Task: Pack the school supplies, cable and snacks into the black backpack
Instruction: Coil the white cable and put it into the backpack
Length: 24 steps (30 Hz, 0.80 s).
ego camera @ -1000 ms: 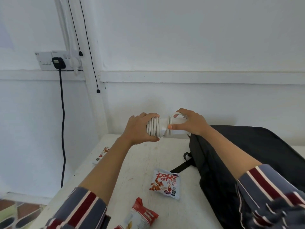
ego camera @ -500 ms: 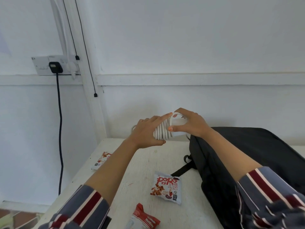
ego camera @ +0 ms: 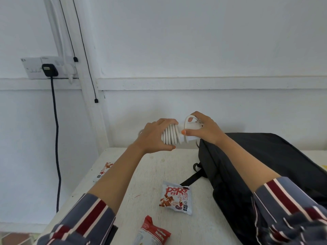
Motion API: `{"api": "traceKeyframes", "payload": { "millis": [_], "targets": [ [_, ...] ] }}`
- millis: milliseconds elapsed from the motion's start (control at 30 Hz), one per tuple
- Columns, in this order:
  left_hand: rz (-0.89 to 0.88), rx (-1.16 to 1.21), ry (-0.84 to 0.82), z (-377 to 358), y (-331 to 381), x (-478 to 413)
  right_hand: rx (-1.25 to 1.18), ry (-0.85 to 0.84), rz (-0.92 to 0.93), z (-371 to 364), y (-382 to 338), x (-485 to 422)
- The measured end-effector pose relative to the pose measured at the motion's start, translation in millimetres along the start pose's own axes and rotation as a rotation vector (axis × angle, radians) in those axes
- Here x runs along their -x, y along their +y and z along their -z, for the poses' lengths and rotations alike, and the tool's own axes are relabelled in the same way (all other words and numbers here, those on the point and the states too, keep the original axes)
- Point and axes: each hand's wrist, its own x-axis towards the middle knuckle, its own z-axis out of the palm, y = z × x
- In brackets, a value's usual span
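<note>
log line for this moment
cable: coiled, in both hands; left hand: grips coil; right hand: holds end loop; backpack: on table; snack packs: on table

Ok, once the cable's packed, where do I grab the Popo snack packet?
Pinch the Popo snack packet by its sealed near edge, coming from above and from your side. It lies flat on the table, so only that thin rim can be pinched; the black backpack and its strap crowd the far corner. Left hand and right hand both hold the white cable.
</note>
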Motion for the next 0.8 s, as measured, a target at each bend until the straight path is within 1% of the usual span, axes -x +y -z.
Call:
{"api": "traceKeyframes", "payload": {
  "millis": [133,267,400,467,533,633,733,800],
  "targets": [
    [0.017,-0.038,-0.016,5,0,0,-0.289,0.003,-0.038,-2,-12,3],
    [0.007,-0.037,-0.045,10,-2,1,-0.402,-0.033,-0.102,-4,-14,2],
    [0.017,0.046,-0.062,9,-4,6,-0.518,-0.033,-0.14,-10,-11,1],
    [0.035,0.057,-0.063,7,-3,8,-0.549,-0.017,-0.144,-12,-12,1],
    [0.072,0.049,-0.047,4,1,8,-0.542,-0.037,-0.129,-12,-14,0],
    [0.122,0.058,0.037,-2,7,9,-0.515,-0.058,-0.095,-8,-18,-2],
    [0.136,0.075,0.123,-5,5,11,-0.495,-0.021,-0.084,1,-18,-1],
    [0.128,0.064,0.101,-4,2,11,-0.489,-0.01,-0.071,7,-18,-1]
  ]
}}
